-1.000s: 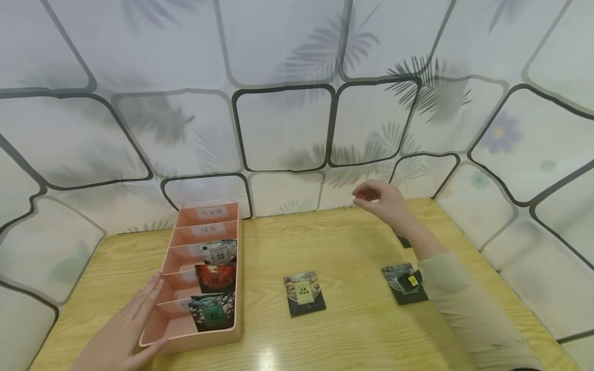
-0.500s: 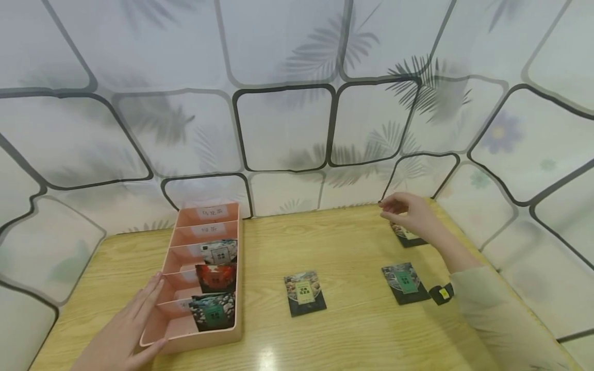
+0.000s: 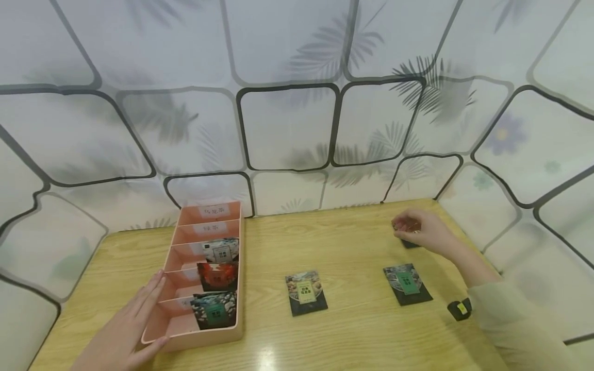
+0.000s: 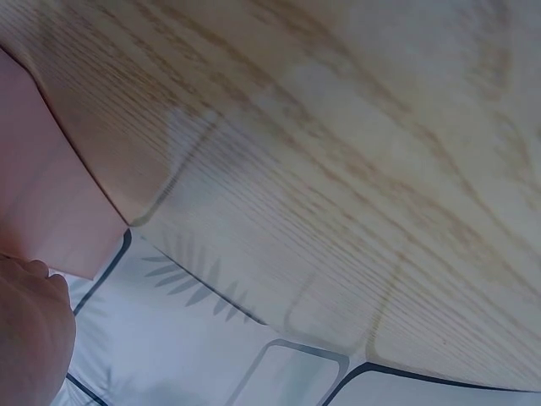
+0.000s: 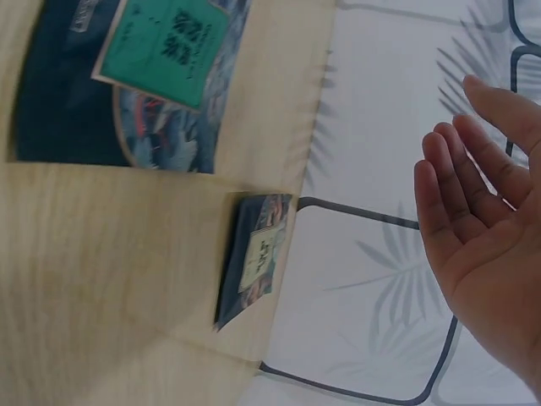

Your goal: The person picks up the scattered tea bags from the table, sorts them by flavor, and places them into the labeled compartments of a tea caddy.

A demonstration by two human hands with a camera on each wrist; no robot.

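Right hand (image 3: 430, 234): shifted right & nearer since 0.5 s ago; now over the far dark rectangular packet w/ pale-yellow label (image 5: 256, 258). Fingers loosely bent, thumb apart, nothing gripped; wrist view shows a gap. Curve prob. suits a thin, flat item.
Left hand (image 3: 118, 330): unclenched, fingers straight along L side of the long pink five-compartment tray (image 3: 204, 341), thumb at near edge; likely steadying it.
Pink tray: on pale-yellow wood-grain table (image 3: 352, 335); near 3 compts hold one ea.: black packet w/ green label (image 3: 215, 311), red-and-black packet (image 3: 218, 276), grey-white packet (image 3: 224, 252). Tilted, prob. so fronts stay readable.
Loose pkts: dark packet w/ green label (image 3: 408, 283), dark packet w/ yellow label (image 3: 306, 293); flat, well apart, prob. for easy single pickup.
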